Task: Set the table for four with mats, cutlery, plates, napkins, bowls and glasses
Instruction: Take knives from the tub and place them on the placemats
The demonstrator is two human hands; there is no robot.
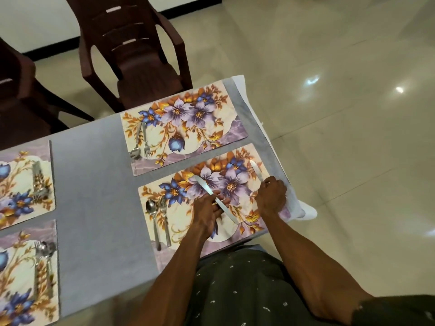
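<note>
Several floral mats lie on the grey table. On the near right mat a spoon and a fork lie side by side at its left. My left hand holds a table knife over the middle of this mat, blade pointing away. My right hand grips a second knife at the mat's right end, blade up and away. The far right mat carries a spoon and fork at its left. Both left mats hold cutlery too.
Two dark brown plastic chairs stand at the far side of the table. The grey cloth hangs over the table's right edge, with shiny floor tiles beyond. My patterned dark clothing fills the bottom of the view.
</note>
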